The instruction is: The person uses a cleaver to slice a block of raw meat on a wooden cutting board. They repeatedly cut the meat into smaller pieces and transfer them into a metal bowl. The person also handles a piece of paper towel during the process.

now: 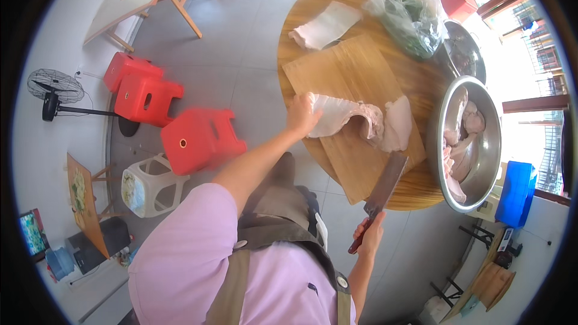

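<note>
My left hand (303, 116) grips one end of a pale slab of raw meat with skin (335, 113), lifting that end off the wooden cutting board (356, 167). The slab arches and curls over toward its right end. A second pale flap of skin (397, 122) lies beside it near the board's right edge; whether the two are joined I cannot tell. In my right hand (373, 234) is the dark handle of a cleaver (386, 185). Its broad blade points up and away, over the board's near right corner. Another pale slab (327, 26) rests on the table beyond the board.
The round wooden table (417, 81) also bears a plastic bag of greens (408, 18) and a metal pan (465, 49). A steel basin (445, 180) with raw meat pieces stands at its right edge. Red plastic stools (198, 140), a white stool (153, 185) and a fan (56, 88) stand left.
</note>
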{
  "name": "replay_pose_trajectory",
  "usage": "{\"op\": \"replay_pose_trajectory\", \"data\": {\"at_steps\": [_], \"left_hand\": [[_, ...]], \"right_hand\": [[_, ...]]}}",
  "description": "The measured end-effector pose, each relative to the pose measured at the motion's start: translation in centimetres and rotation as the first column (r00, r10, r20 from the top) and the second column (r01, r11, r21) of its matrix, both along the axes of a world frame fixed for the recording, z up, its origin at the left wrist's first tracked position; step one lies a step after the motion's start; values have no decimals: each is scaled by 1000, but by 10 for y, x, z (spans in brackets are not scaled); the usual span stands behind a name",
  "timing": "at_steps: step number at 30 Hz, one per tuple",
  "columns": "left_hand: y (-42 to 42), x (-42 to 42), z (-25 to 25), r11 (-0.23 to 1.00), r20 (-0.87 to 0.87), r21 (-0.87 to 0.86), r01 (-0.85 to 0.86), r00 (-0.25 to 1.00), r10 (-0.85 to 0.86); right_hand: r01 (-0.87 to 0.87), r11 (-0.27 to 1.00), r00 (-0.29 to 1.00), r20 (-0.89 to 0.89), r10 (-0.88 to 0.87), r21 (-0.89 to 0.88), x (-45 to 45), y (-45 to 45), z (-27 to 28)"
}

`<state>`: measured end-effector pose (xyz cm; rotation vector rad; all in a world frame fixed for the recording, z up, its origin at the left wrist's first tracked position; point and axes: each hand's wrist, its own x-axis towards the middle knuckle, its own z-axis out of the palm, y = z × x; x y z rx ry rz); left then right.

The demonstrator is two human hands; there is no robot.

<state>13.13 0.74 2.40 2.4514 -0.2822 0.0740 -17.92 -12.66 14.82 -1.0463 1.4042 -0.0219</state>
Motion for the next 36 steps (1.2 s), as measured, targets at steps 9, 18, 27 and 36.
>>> {"op": "replay_pose_trajectory", "data": {"at_steps": [9,18,27,36], "left_hand": [[17,57,-19,834,-715,-463,-300,682,-151],[6,151,-11,773,-744,-548,-319,609,-276],[8,167,-7,954,-547,-234,190,785,-290],[7,208,-21,953,-513,-70,294,809,-287]], "right_hand": [[-246,966,968,19,249,-81,97,48,12],[-213,976,962,186,201,46,178,69,4],[-182,945,968,217,124,272,259,89,-20],[-85,930,958,287,-22,356,315,98,-53]]}}
